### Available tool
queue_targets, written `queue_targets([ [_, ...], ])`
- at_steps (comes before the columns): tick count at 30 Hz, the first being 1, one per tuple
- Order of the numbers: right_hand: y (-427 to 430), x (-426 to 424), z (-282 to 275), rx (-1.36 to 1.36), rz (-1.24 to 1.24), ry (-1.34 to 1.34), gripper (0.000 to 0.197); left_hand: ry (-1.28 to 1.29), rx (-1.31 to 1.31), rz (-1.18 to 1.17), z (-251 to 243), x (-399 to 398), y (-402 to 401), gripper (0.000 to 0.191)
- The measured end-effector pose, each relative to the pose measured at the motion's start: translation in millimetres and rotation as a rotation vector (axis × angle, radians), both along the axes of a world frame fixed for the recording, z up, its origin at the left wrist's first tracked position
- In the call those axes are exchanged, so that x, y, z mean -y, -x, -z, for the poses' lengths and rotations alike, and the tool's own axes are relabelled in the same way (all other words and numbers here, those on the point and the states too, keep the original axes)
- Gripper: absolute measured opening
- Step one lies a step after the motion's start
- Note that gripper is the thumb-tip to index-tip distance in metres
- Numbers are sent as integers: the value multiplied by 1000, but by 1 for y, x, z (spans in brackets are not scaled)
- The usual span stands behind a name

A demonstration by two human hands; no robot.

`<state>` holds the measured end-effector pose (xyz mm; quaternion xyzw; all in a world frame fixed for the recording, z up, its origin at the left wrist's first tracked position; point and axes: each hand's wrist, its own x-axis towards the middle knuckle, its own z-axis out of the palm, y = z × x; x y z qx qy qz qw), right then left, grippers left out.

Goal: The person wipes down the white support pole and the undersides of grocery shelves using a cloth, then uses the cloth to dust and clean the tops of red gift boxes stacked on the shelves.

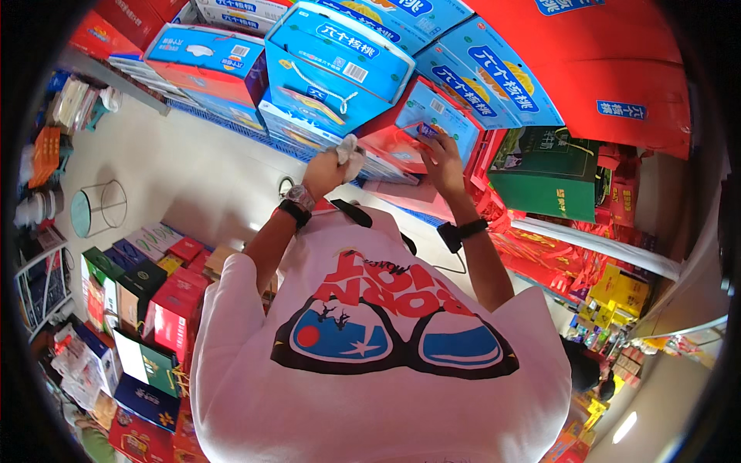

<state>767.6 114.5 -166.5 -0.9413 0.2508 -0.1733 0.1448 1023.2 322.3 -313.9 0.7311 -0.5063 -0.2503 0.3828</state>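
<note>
My left hand is closed around a crumpled greyish-white cloth, held in front of the stacked drink cartons. A blue gift carton with a white rope handle stands just beyond it. My right hand reaches to a red and blue carton. Its fingers rest at the carton's upper edge, near a small dark blue badge and a red cord. The fingertips are partly hidden, so whether they grip the cord cannot be made out. Both wrists wear black straps, and a watch sits on the left one.
More blue cartons and a large red carton are stacked behind. A green gift bag stands at right, above a white shelf edge. Gift boxes are piled at left. A round stool stands on the tiled floor.
</note>
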Motion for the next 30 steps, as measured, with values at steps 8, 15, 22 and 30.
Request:
queue_targets([
  [8,32,5,16,17,-125,-18,18,-117,-6,-340,71,39,54,38],
  [15,51,-4,15,104,-226,-135,13,48,-103,-566,138,68,71,41],
  [22,84,-11,15,96,-247,-143,11,-176,-305,-409,172,100,79,65],
  [30,83,-7,7,81,-239,-142,12,-66,-828,-412,145,117,75,53],
])
